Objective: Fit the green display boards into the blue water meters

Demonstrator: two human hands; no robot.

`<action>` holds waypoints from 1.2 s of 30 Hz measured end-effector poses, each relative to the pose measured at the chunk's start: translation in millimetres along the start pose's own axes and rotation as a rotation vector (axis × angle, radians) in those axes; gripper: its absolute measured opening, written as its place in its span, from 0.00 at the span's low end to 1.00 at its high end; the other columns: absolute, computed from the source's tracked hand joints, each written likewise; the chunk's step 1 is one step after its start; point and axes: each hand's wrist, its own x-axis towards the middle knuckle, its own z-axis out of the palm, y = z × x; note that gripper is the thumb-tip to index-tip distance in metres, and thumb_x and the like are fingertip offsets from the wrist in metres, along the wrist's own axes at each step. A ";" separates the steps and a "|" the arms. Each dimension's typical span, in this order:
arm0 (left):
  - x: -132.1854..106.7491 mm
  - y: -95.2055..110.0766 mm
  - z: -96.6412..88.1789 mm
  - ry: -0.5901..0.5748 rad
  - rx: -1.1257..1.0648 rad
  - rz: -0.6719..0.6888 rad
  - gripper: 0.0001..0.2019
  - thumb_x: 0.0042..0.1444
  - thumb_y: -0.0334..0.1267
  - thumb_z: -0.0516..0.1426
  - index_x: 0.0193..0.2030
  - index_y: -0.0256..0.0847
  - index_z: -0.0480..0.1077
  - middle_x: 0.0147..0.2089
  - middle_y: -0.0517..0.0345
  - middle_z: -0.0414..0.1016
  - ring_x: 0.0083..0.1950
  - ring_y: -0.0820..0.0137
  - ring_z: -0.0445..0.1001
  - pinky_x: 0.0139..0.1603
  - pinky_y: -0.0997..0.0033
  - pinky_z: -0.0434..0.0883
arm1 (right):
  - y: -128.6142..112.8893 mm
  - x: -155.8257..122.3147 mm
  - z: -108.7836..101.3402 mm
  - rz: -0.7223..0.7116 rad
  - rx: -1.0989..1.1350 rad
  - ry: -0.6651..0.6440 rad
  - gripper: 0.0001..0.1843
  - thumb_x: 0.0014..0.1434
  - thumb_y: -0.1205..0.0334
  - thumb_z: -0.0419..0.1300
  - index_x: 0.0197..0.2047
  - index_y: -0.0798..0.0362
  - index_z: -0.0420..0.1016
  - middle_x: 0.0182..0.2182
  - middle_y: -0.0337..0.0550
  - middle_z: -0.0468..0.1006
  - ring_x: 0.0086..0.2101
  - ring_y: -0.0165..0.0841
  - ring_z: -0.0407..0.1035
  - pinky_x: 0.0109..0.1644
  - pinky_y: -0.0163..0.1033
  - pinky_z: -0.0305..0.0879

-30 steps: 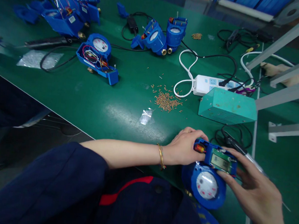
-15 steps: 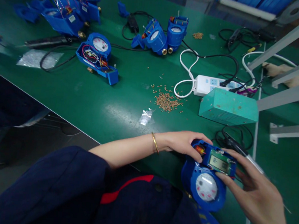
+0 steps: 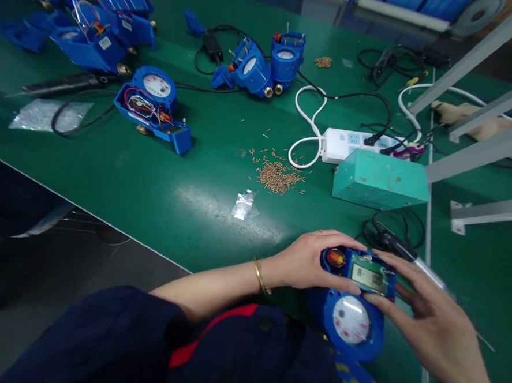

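A blue water meter (image 3: 374, 343) with a round white dial lies close to my body at the table's near edge. Its box part holds a green circuit board with a small display (image 3: 369, 276) and an orange-and-yellow component (image 3: 336, 257). My left hand (image 3: 310, 261) grips the box from the left, thumb along its near side and fingers over the far rim. From the right, my right hand (image 3: 431, 309) pinches the box end between thumb and fingers, beside the display. Part of the meter's body is hidden under my left hand.
Small brass-coloured screws (image 3: 277, 176) lie in a heap beyond my hands, near a clear plastic bag (image 3: 243, 205). A teal metal box (image 3: 380, 179), a white power strip (image 3: 334, 145) and a black-handled tool (image 3: 394, 244) sit to the right. Another opened meter (image 3: 156, 86) lies left, with several more behind.
My left thumb has slid right along the box to the display's near edge, uncovering more of the orange component. The whole view has shifted slightly; the right hand keeps its hold.
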 end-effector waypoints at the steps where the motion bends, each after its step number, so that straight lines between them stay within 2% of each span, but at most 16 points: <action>1: -0.7 -1.1 -0.7 0.003 -0.004 0.009 0.27 0.51 0.39 0.69 0.57 0.38 0.70 0.58 0.48 0.76 0.60 0.64 0.72 0.64 0.63 0.66 | 1.4 0.2 0.5 0.004 0.024 0.001 0.27 0.58 0.50 0.69 0.59 0.46 0.73 0.58 0.45 0.74 0.58 0.42 0.70 0.58 0.40 0.72; 9: -0.3 -1.2 -8.1 -0.032 -0.007 -0.056 0.29 0.49 0.41 0.69 0.57 0.42 0.69 0.60 0.49 0.74 0.61 0.62 0.72 0.64 0.60 0.66 | 9.0 -2.3 9.2 0.001 0.147 0.032 0.24 0.61 0.56 0.67 0.60 0.44 0.73 0.60 0.45 0.73 0.58 0.42 0.70 0.57 0.39 0.72; 14: 7.1 0.1 -6.1 -0.078 0.027 -0.081 0.30 0.48 0.44 0.69 0.58 0.43 0.69 0.55 0.53 0.76 0.56 0.63 0.74 0.61 0.61 0.68 | 7.5 -2.7 12.4 -0.013 0.074 0.063 0.23 0.62 0.56 0.66 0.60 0.42 0.73 0.58 0.43 0.74 0.58 0.39 0.70 0.56 0.35 0.73; 18: 7.2 0.9 -7.2 -0.055 -0.013 -0.073 0.30 0.47 0.46 0.70 0.57 0.42 0.71 0.55 0.52 0.77 0.56 0.64 0.75 0.60 0.62 0.68 | 13.9 -6.6 15.2 -0.016 0.041 0.052 0.24 0.63 0.54 0.65 0.62 0.40 0.70 0.59 0.43 0.74 0.58 0.40 0.69 0.58 0.39 0.72; 21: 3.5 2.8 -8.6 -0.052 -0.024 -0.076 0.29 0.46 0.45 0.71 0.56 0.42 0.72 0.54 0.52 0.78 0.55 0.64 0.76 0.59 0.61 0.70 | 17.0 -17.7 29.4 -0.020 0.078 0.095 0.27 0.63 0.54 0.65 0.64 0.41 0.69 0.60 0.44 0.73 0.59 0.43 0.69 0.60 0.44 0.71; 23: 0.7 4.4 -8.9 -0.058 -0.020 -0.087 0.29 0.46 0.44 0.71 0.55 0.42 0.73 0.54 0.52 0.79 0.55 0.64 0.76 0.59 0.61 0.70 | 14.2 -27.4 44.8 0.028 0.149 0.171 0.31 0.65 0.51 0.62 0.69 0.42 0.61 0.63 0.45 0.69 0.61 0.44 0.65 0.62 0.46 0.69; 25: -1.2 5.4 -8.8 -0.058 -0.021 -0.093 0.28 0.45 0.43 0.71 0.55 0.43 0.73 0.55 0.53 0.78 0.56 0.64 0.75 0.60 0.61 0.70 | 9.2 -35.9 60.8 0.110 0.261 0.241 0.34 0.69 0.47 0.54 0.74 0.43 0.50 0.68 0.45 0.62 0.66 0.44 0.58 0.65 0.48 0.65; 27: -1.9 5.7 -8.7 -0.059 -0.026 -0.104 0.29 0.45 0.42 0.71 0.55 0.44 0.73 0.55 0.54 0.78 0.57 0.64 0.74 0.61 0.60 0.69 | 6.3 -41.2 74.1 0.167 0.373 0.282 0.33 0.72 0.45 0.45 0.75 0.45 0.45 0.70 0.45 0.57 0.68 0.44 0.52 0.67 0.49 0.61; 29: -1.7 5.6 -8.8 -0.067 -0.027 -0.131 0.30 0.44 0.42 0.72 0.55 0.45 0.73 0.56 0.55 0.77 0.58 0.64 0.74 0.62 0.59 0.69 | 8.5 -43.8 83.1 0.175 0.451 0.295 0.33 0.72 0.43 0.40 0.75 0.45 0.47 0.71 0.45 0.55 0.68 0.46 0.51 0.66 0.50 0.62; 32: -1.1 5.3 -8.4 -0.079 -0.024 -0.172 0.31 0.42 0.42 0.73 0.55 0.47 0.74 0.57 0.54 0.76 0.59 0.62 0.74 0.62 0.57 0.69 | 16.8 -45.6 90.7 0.186 0.537 0.278 0.34 0.71 0.40 0.38 0.74 0.44 0.48 0.72 0.44 0.53 0.68 0.48 0.51 0.64 0.52 0.65; 36: -2.3 3.4 -5.7 -0.047 -0.055 -0.202 0.33 0.38 0.38 0.74 0.54 0.49 0.74 0.62 0.53 0.73 0.62 0.57 0.72 0.63 0.54 0.68 | 18.8 -46.6 97.3 0.231 0.692 0.310 0.34 0.71 0.40 0.39 0.75 0.44 0.47 0.72 0.42 0.51 0.69 0.47 0.47 0.69 0.53 0.57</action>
